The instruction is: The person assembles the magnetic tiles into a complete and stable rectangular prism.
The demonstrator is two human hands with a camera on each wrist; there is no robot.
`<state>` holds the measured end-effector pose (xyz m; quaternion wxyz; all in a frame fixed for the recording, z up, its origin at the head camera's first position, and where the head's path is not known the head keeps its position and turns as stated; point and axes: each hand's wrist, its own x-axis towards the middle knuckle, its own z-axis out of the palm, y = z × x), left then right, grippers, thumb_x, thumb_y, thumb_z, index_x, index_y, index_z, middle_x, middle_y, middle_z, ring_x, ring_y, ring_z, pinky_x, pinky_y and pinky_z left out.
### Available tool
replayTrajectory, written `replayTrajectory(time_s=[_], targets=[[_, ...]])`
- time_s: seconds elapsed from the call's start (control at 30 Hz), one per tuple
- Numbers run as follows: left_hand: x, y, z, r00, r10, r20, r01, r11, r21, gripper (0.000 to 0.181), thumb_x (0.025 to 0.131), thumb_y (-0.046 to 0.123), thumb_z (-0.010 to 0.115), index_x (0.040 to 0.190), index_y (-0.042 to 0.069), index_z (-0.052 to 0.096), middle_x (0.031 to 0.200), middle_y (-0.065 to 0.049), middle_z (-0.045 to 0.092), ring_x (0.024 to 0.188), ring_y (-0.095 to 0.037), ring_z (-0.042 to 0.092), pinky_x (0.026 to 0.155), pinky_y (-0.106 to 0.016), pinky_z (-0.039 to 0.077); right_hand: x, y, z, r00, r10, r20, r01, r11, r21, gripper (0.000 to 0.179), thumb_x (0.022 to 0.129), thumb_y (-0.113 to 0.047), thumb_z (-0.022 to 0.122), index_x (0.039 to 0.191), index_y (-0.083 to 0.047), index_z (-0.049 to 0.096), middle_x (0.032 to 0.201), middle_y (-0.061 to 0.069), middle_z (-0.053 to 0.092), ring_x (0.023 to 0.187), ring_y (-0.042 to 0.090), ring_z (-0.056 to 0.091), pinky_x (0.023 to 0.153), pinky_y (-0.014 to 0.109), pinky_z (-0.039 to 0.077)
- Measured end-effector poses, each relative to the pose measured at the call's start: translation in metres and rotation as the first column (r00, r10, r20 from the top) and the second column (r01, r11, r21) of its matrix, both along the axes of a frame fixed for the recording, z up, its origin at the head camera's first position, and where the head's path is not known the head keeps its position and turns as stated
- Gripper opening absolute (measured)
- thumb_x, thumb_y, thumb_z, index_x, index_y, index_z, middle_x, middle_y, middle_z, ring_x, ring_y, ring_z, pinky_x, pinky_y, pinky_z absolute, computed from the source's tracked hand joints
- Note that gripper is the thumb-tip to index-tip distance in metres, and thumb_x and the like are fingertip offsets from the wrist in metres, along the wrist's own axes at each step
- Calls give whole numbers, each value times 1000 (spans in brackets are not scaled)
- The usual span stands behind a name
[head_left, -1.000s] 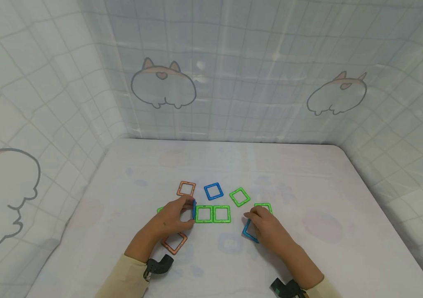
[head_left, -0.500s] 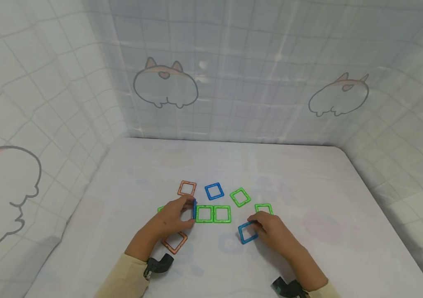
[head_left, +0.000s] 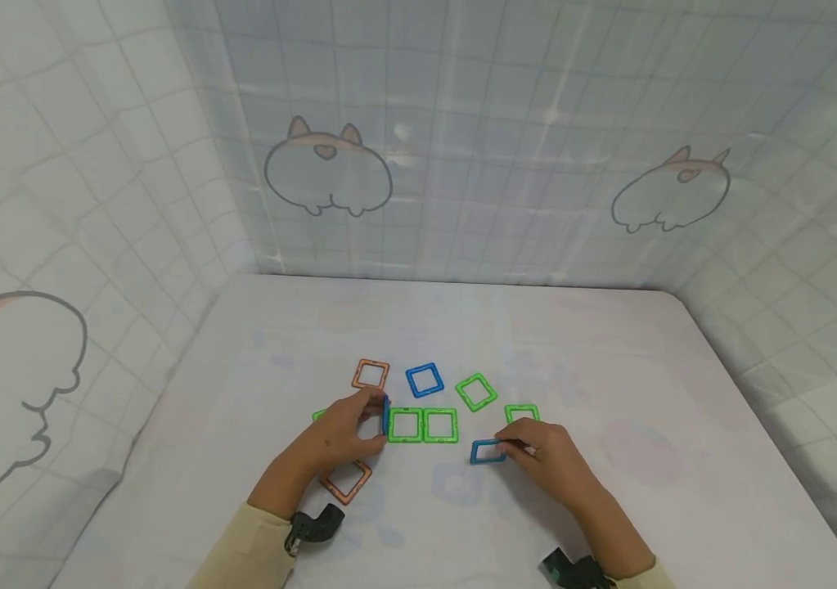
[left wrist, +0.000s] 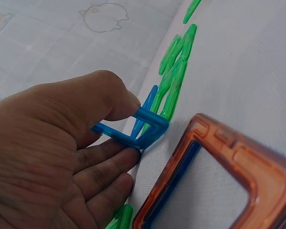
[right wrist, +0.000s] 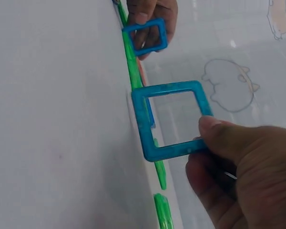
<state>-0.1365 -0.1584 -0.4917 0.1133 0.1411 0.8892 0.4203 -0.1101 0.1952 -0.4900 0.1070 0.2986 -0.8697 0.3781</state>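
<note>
My left hand (head_left: pixel 340 429) pinches a blue square magnetic tile (head_left: pixel 385 415) between thumb and fingers, standing it on edge. That tile meets the left side of two green square magnetic tiles, the near one (head_left: pixel 405 442) and its neighbour (head_left: pixel 440 442), lying flat edge to edge. To the right, my right hand (head_left: pixel 554 462) pinches another blue square magnetic tile (right wrist: pixel 142 124) by one side. In the right wrist view this tile faces the camera, raised from the cloth. A gap separates it from the green pair.
Beyond the hands lie an orange tile (head_left: pixel 355 374), a blue tile (head_left: pixel 420 368) and a green tile (head_left: pixel 465 397). Another green tile (head_left: pixel 521 407) is partly behind the right hand. An orange tile (left wrist: pixel 219 133) lies by the left wrist; a green tile (head_left: pixel 318 415) is mostly hidden there.
My right hand has picked up its blue tile and turned it from nearly flat to a steeper tilt. The left hand and its blue tile have stayed in place.
</note>
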Motion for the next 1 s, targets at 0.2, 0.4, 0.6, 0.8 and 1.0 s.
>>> replayTrajectory(time_s=[0.2,0.4,0.6,0.8,1.0], targets=[[0,0,2,1000,-3,14,2,1000,8,64,85,19,79,140,11,48,137,-3,60,129,-22,56,108,-42,46,0,4,6,1000,-17,24,16,1000,8,17,81,-5,81,94,-14,75,91,-12,70,74,0,59,62,19,53],[1,-1,5,1000,-6,14,6,1000,5,64,85,19,79,140,10,48,136,-3,60,129,-21,56,108,-42,46,0,3,6,987,1,162,4,1000,-29,11,84,-8,79,94,-11,74,92,-8,71,78,3,66,68,22,59],[2,-2,7,1000,8,5,-8,1000,-10,62,85,19,78,139,10,49,135,-3,61,128,-21,57,108,-42,46,0,2,2,977,-2,213,18,997,-72,10,85,-13,79,95,-11,76,93,-5,73,78,4,67,66,23,59],[4,-1,8,1000,14,14,-14,1000,-13,63,84,18,79,139,11,49,135,-2,60,129,-20,56,109,-42,45,1,2,-4,984,5,179,8,997,-75,10,87,-16,77,96,-13,76,95,-6,73,77,3,65,64,22,58],[4,1,10,1000,21,13,-21,1000,-18,64,84,18,79,140,11,48,136,-1,60,129,-19,56,109,-41,45,-1,-5,-3,997,-16,81,21,998,-62,10,86,-14,78,96,-13,77,94,-7,73,77,2,64,63,20,56]])
